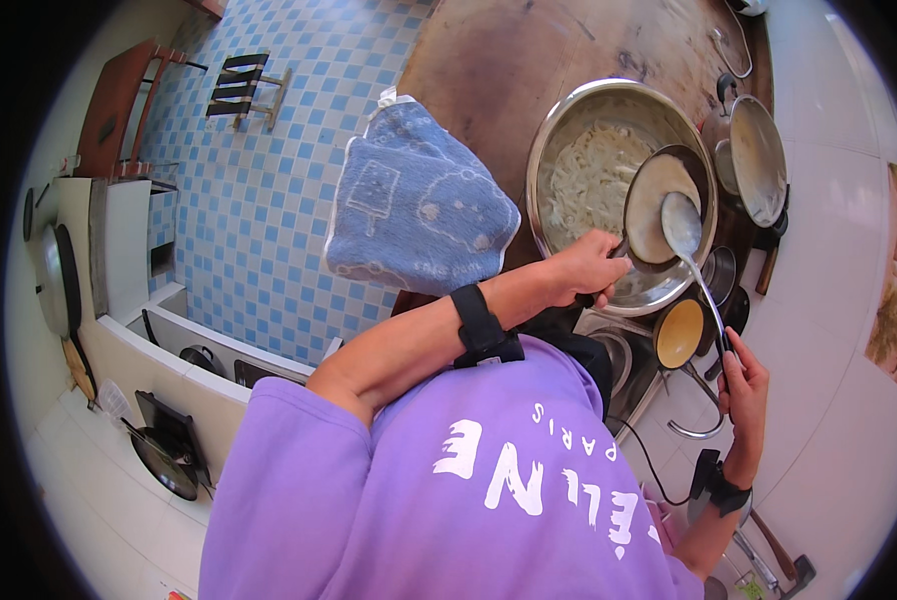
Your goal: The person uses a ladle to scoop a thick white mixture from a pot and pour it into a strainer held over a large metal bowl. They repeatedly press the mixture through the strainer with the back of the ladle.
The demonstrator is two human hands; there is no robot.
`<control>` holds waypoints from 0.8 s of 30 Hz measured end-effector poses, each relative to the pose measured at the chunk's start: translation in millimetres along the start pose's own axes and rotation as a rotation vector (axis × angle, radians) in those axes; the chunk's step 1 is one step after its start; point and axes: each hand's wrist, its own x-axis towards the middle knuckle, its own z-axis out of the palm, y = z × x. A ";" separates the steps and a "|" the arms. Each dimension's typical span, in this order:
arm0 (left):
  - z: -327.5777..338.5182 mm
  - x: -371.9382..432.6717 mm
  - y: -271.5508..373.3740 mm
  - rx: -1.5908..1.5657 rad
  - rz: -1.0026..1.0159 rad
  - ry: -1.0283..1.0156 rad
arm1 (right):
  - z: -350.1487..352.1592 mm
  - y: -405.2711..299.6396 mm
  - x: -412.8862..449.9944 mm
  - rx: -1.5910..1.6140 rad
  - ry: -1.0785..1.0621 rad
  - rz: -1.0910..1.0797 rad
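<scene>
My left hand (589, 264) grips the handle of a small dark frying pan (626, 216), which is over a wide stainless steel bowl (542, 120). A round, pale layer of batter or dough (655, 196) covers much of the pan. My right hand (745, 382) holds the long handle of a metal ladle (681, 225); its head is over the pale layer, and whether it touches cannot be told. Pale strips or shreds (595, 176) lie in the bowl, partly hidden by the pan.
A blue towel (426, 202) lies at the edge of the wooden table (486, 67). Right of the bowl stand a metal pot (756, 157) with whitish residue and a small pan with a yellow inside (679, 334). A curved metal faucet (700, 433) is below them.
</scene>
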 end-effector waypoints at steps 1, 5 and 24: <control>-0.1 0.5 0.9 -0.002 0.002 0.002 | 1.2 -0.2 0.4 0.033 0.000 -0.001; 3.1 7.2 0.2 -0.059 -0.090 0.041 | 14.5 -13.2 2.6 0.115 0.026 0.013; 6.2 23.1 -10.6 0.097 -0.091 0.080 | 28.1 -26.6 12.4 0.121 0.044 0.042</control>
